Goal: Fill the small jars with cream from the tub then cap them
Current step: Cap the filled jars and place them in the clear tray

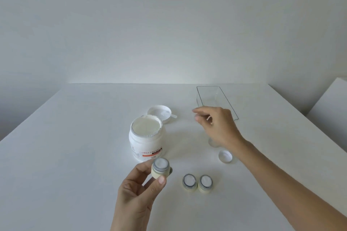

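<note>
Jar [160,169], filled with cream and uncapped, was pinched between thumb and fingers of the left hand [137,191], lifted above the desk [75,155] near its front edge, just in front of the tub [145,139]. Right hand [216,125] hovered over the desk's right half, fingers loosely curled; something small and pale showed at the fingertips, too blurred to identify, so its grip could not be told. Two more filled, uncapped jars [189,182] [205,183] stood side by side, touching, right of the held jar. Cap [225,156] lay under the right wrist. Tub stood open, full of cream; its lid [159,113] lay upturned behind it. Clear tray [225,97] sat toward the back right corner.
</note>
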Tool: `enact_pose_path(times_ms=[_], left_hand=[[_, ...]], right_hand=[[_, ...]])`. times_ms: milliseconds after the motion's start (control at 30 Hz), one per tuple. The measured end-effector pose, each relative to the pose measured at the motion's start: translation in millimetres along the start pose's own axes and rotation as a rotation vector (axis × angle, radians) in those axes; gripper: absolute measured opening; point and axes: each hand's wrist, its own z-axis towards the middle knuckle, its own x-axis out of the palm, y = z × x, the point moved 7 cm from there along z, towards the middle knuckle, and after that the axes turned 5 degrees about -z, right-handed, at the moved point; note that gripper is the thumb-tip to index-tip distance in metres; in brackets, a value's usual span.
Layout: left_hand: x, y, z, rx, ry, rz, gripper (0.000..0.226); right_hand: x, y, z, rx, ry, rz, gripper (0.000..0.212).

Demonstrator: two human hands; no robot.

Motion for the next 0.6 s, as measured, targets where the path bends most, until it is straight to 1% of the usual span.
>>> enact_pose_path(times_ms=[100,167,200,300,333,400,467,533,600], left_hand=[[4.9,3.9,0.2,-0.006,0.019,0.0,0.032],[7.9,2.9,1.3,-0.001,0.034,0.026,0.033],[8.6,2.6,2.2,0.003,0.032,0.037,0.035],[11.2,2.1,3.7,0.018,0.029,0.026,0.033],[12.5,3.0,3.0,0.018,0.03,0.022,0.033],[14.1,4.4,1.1,0.019,0.023,0.032,0.034],[14.7,5.6,-1.8,0.016,0.016,0.043,0.034],[16.4,4.8,-4.1,0.008,0.016,0.046,0.033],[18.1,5.0,-5.6,0.0,0.026,0.059,0.033]], right_hand=[[-45.2,-28.7,-42.1,0.133,-0.058,-0.04,0.019],[-53.5,-51.1,-69.7,0.259,-0.019,-0.065,0.016],[-50.5,-61.1,-82.8,0.315,0.023,-0.079,0.02],[-26.1,-79.0,-111.0,0.413,0.134,-0.121,0.045],[-20.0,-80.6,-115.1,0.42,0.135,-0.137,0.05],[-14.0,-80.0,-116.6,0.413,0.093,-0.137,0.055],[-10.7,-76.9,-114.2,0.381,0.082,-0.129,0.048],[-7.3,-72.4,-111.0,0.349,0.119,-0.152,0.031],[-6.4,-67.0,-109.7,0.331,0.146,-0.159,0.022]])
